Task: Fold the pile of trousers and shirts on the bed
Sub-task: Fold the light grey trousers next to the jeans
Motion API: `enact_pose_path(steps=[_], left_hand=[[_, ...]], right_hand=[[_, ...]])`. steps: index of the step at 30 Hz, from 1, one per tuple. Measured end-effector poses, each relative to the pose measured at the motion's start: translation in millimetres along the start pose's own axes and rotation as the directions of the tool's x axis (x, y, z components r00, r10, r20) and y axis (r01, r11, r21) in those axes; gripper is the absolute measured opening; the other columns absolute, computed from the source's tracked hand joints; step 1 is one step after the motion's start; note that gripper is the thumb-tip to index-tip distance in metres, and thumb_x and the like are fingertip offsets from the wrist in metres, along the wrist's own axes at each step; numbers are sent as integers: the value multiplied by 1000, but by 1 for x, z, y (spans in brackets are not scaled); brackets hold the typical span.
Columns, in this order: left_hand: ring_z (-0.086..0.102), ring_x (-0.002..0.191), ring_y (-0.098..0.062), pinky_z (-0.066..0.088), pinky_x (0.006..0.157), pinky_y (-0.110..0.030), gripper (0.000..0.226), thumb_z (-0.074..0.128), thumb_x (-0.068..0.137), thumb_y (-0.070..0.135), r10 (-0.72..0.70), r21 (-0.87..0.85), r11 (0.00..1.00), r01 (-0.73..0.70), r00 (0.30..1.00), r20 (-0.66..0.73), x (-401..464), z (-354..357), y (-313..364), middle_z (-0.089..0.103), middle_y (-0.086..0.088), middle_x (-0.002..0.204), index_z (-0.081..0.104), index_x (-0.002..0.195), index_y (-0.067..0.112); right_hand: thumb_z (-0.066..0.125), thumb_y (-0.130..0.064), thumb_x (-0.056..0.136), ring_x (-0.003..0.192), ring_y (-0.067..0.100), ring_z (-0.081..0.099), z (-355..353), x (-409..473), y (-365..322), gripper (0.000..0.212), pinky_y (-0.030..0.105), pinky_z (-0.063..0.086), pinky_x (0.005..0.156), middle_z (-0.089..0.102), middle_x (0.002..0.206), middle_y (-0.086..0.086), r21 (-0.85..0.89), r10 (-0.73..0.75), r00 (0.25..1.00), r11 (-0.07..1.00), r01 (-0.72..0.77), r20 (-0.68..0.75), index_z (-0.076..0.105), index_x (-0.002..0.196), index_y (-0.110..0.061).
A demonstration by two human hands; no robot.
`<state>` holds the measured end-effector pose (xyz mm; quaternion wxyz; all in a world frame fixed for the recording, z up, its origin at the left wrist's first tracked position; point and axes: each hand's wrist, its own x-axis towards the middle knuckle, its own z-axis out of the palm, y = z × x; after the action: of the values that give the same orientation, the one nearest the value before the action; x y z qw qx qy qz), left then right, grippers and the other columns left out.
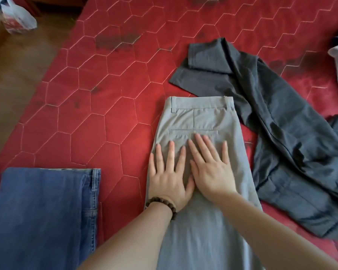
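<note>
Since the grey trousers (199,121) are already laid leg over leg, waistband pointing away and back pocket up, near the middle of the red quilted bed (98,106), I'd say we're at the smoothing step before the crosswise folds. Both hands are flat on the seat area just below the pocket: left hand (170,178) with a bead bracelet (161,204) at the wrist, right hand (213,172) just beside it and slightly overlapping at the thumb side. Fingers on both are straight and spread, pressing the cloth, gripping nothing. Next move, I reckon, is reaching for the leg ends, which are out of view below the frame, and bringing them up toward the waistband, keeping the edges lined up so it doesn't skew. Further out: folded blue jeans (41,211) lie to the left, apart from the grey pair, and a dark grey garment (293,145) is sprawled unfolded to the right, touching the trousers near the waistband. So there's still work left.
</note>
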<state>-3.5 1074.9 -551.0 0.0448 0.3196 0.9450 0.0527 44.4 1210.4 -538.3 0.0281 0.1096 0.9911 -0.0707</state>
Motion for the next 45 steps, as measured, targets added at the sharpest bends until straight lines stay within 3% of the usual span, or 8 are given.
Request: enact_pose_path(steps=[5,10,17,21,29,34,42,45], left_hand=[[12,144,-43,13,115,-56,73,38,85,52,-2,27,1000,2,1000,-26,-3,3,1,19,-11,158,28,150,22],[1,147,-36,7,117,-54,62,19,95,52,23,70,997,-23,1000,3,-4,-1,-1,6,-4,161,11,152,31],[5,148,-23,-1,118,-49,50,30,101,26,111,43,993,-109,993,-43,-50,-4,-8,19,-4,159,24,150,16],[10,148,-21,6,119,-47,57,22,95,36,290,-39,957,-288,956,47,-134,6,29,17,-2,159,31,149,22],[-7,148,-20,-6,119,-46,60,14,98,42,-28,158,987,19,998,60,-202,-10,-36,3,1,161,8,153,17],[13,147,-20,7,120,-46,61,20,94,36,196,-45,980,-192,972,130,-308,-3,27,20,-4,158,24,150,14],[11,147,-23,13,118,-51,62,28,95,38,-4,41,999,-1,992,128,-378,-2,-18,18,-4,159,24,150,10],[10,148,-23,10,119,-51,60,36,95,34,25,20,999,-28,990,138,-397,-2,5,22,-7,157,28,148,8]], right_hand=[[20,-45,101,149,22,-2,-9,-29,65,57,61,-9,114,13,162,2,-123,447,891,883,-453,-78,13,154,-26],[26,-45,100,149,17,5,8,-81,-31,59,46,-9,118,10,160,-4,19,74,997,997,-74,-13,18,153,-20],[33,-37,100,149,23,5,6,-165,21,59,47,-3,120,17,160,6,-44,374,923,924,-379,-95,25,152,-9],[45,-19,97,148,24,15,21,-179,-54,55,42,1,121,23,158,10,122,188,979,977,-177,-84,30,148,-5],[21,-41,102,149,17,-6,17,-256,-35,61,43,-11,119,5,162,3,-54,391,920,919,-392,-28,9,154,-12],[25,-33,99,149,20,11,33,-321,-126,58,40,-4,121,8,158,1,90,105,992,990,-110,64,21,152,-12],[13,-48,96,148,18,-5,35,-401,-109,70,39,-6,121,5,161,6,-6,371,927,929,-371,63,8,152,-8],[27,-32,96,147,26,12,33,-415,-152,61,45,6,119,23,157,15,11,271,961,962,-272,55,27,147,0]])
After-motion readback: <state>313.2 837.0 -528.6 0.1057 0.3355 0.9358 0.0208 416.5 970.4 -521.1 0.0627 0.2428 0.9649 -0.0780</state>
